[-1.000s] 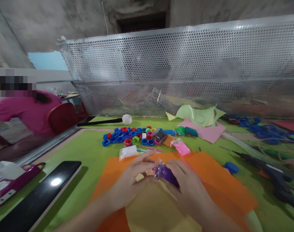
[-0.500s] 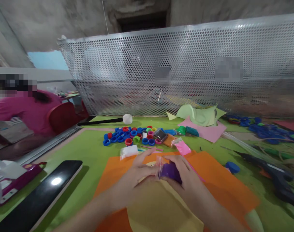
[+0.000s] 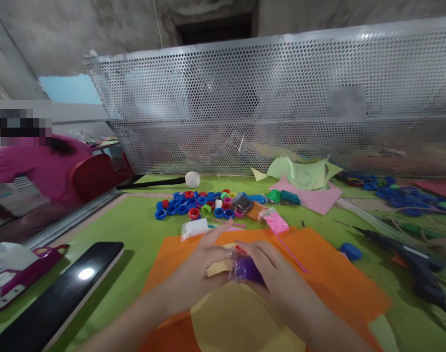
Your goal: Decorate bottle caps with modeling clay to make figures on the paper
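Both my hands meet over an orange sheet [image 3: 329, 278] and a yellow sheet [image 3: 237, 322] near the table's front. My right hand [image 3: 270, 274] is closed around a small clear bag of purple clay [image 3: 245, 268]. My left hand [image 3: 199, 274] pinches the left end of that bag, with its upper fingers stretched forward. A small yellow piece [image 3: 217, 268] lies under the left fingers.
Behind the hands lie a white clay bag [image 3: 194, 228], a pink bag [image 3: 276, 222], several coloured bottle caps [image 3: 193, 205] and more clay bags. A glue gun [image 3: 410, 259] lies right, a black tablet [image 3: 61, 293] left. A perforated metal screen [image 3: 281, 102] closes the back. A person in pink [image 3: 35, 166] sits far left.
My hands and the purple bag have shifted slightly nearer and lower over the yellow sheet. The left fingers have closed onto the bag's end.
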Motion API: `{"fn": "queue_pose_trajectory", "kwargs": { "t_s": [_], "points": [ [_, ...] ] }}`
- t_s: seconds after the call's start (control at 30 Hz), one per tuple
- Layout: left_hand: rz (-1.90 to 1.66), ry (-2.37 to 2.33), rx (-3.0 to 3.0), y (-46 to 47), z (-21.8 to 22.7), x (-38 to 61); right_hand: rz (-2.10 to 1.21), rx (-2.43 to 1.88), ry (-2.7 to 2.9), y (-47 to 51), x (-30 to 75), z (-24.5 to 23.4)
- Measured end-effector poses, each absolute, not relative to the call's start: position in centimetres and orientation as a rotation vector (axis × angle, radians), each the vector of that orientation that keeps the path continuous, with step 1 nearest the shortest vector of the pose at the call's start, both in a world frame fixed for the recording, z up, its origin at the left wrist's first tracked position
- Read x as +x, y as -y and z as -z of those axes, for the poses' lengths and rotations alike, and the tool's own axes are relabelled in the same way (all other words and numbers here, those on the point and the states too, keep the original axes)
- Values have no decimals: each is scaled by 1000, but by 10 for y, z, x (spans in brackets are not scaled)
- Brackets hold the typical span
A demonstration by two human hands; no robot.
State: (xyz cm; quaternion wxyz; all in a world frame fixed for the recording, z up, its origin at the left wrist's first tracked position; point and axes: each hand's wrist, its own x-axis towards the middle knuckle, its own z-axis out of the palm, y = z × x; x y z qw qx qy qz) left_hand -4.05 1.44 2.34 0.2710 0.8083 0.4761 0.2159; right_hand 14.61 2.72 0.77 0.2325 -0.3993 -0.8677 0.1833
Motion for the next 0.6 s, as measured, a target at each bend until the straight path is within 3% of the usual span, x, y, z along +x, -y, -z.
{"fn": "queue_pose_trajectory", "kwargs": {
  "t_s": [0.33,0.47,0.6],
  "points": [
    [-609,-1187,2438,-12,-25,-46,-101,-852,2388,-28,150,-2],
    [-612,-1153,2444,-14,-30,-55,-137,-899,2396,-30,158,-6],
    [-835,-1180,2377,-19,-29,-61,-331,-990,2293,-32,161,-7]
  ]
}}
